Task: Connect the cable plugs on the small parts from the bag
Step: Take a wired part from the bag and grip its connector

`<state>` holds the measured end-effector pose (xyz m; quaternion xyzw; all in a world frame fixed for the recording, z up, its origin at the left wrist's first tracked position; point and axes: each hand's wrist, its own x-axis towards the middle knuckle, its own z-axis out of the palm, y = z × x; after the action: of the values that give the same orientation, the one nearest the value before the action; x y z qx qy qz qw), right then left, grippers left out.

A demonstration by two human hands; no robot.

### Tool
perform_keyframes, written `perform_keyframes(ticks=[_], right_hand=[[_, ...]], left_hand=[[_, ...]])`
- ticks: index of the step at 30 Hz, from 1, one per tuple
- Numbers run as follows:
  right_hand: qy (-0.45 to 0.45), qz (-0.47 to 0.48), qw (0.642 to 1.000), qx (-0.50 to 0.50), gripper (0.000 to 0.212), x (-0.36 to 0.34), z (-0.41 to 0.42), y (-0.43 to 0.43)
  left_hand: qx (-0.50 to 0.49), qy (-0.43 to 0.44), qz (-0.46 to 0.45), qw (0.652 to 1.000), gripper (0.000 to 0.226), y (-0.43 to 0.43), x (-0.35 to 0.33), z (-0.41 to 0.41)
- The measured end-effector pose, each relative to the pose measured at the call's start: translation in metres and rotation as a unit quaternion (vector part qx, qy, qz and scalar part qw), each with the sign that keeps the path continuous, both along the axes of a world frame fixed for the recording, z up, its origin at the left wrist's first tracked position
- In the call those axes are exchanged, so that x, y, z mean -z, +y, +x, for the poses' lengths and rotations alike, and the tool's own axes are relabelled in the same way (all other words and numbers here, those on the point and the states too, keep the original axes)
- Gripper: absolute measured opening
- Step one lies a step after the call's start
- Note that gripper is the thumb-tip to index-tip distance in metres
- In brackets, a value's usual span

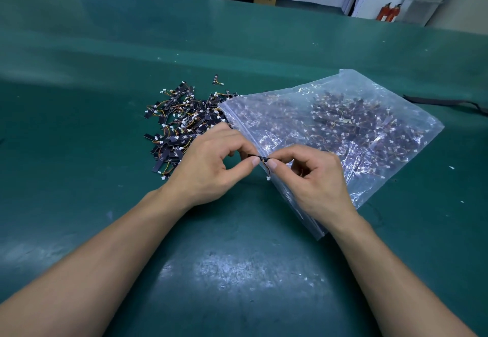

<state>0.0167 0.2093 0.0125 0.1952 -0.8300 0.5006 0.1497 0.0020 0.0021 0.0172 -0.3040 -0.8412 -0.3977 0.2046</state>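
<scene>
Part (260,157) pinched betw both hands, over bag (343,125) edge.

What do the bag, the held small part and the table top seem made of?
Bag: thin clear plastic film, glossy; the parts show through and its creases glint. Small part: flat matte black strip, probably rigid circuit board, with thin orange wires to a white plug, likely moulded plastic. Table: green mat, perhaps rubber or vinyl, dull with scuffed shiny patches.

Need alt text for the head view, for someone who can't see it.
The left hand and right hand pinch one black part over the table, its white plug dangling. A clear bag of parts lies behind, a loose pile at its mouth.
</scene>
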Motion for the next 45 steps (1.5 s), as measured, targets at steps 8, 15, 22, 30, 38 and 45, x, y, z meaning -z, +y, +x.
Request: perform_keyframes(ticks=[8, 15, 22, 30, 38, 45], right_hand=[[0.011, 0.017, 0.999, -0.026, 0.002, 0.004, -0.002, -0.002], [-0.015, 0.052, 0.998, -0.017, 0.005, 0.006, 0.000, -0.003], [0.008, -0.022, 1.000, 0.002, 0.014, 0.000, 0.002, -0.005], [-0.007, -0.049, 0.999, 0.000, 0.006, 0.002, 0.002, -0.005], [-0.095, -0.172, 0.980, -0.003, 0.010, -0.006, 0.000, -0.002], [-0.081, -0.109, 0.991, -0.009, 0.003, 0.000, -0.001, 0.001]], left_hand=[[0.001, -0.015, 0.028, 0.999, 0.007, 0.001, -0.001, 0.000], [0.015, -0.025, 0.010, 1.000, 0.009, 0.002, 0.000, 0.000], [0.018, 0.026, -0.031, 0.999, 0.008, 0.003, -0.001, -0.001], [0.023, 0.015, -0.025, 0.999, 0.009, 0.005, 0.000, 0.000], [0.010, -0.060, 0.026, 0.998, 0.008, 0.005, 0.003, 0.000], [0.013, -0.026, -0.031, 0.999, 0.008, 0.007, 0.003, -0.001]])
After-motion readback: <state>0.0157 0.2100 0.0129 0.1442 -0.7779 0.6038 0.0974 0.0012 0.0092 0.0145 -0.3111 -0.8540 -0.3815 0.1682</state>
